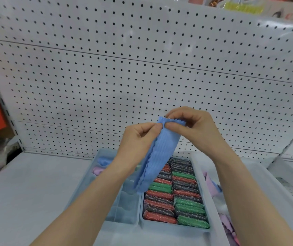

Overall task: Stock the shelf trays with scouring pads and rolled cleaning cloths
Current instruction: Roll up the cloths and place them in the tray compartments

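Two hands, the left hand [140, 134] and right hand [192, 121], pinch the blue cloth [158, 155] by its top edge in the middle of the frame, likely to roll it for the left tray [124, 222] below.

Hanging blue ribbed cloth [160, 157] covers the far-left rows of glittery red, green and grey scouring pads [181, 197]. The left forearm [92, 197] hides much of the pale-blue divided plastic tray [124, 212], rolled blue and pink cloths [103, 161] half-seen behind it. Blurred pink cloths [228, 222] at right run off the bottom edge.
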Tool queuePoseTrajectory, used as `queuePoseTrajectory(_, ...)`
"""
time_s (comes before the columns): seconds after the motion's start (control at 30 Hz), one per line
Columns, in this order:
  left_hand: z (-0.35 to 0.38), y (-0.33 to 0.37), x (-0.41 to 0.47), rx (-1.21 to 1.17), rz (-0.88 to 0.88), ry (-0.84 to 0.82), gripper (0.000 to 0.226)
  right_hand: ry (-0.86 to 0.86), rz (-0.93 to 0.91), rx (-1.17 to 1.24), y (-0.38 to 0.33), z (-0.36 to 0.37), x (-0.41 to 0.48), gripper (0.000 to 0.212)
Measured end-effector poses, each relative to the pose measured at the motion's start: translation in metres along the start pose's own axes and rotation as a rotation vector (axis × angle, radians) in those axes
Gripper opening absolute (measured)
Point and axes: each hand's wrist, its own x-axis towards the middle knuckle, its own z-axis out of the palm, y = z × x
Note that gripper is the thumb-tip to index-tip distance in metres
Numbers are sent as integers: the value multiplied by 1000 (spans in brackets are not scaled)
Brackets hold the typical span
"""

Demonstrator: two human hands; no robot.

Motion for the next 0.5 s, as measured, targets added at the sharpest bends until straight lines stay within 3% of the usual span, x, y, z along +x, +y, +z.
queuePoseTrajectory(0.2,-5,-13,0,67,-17,-115,17,103,20,42,-4,6,3,4)
queuePoseTrajectory(0.33,-7,-26,-2,78,-32,-88,23,185,112,93,1,11,0,26)
queuePoseTrajectory(0.43,-11,-24,0,-103,-120,-35,18,-24,391,257,19,21,-18,47)
queuePoseTrajectory(0.5,-16,-25,4,-135,-150,-4,17,-191,496,302,34,31,-35,42)
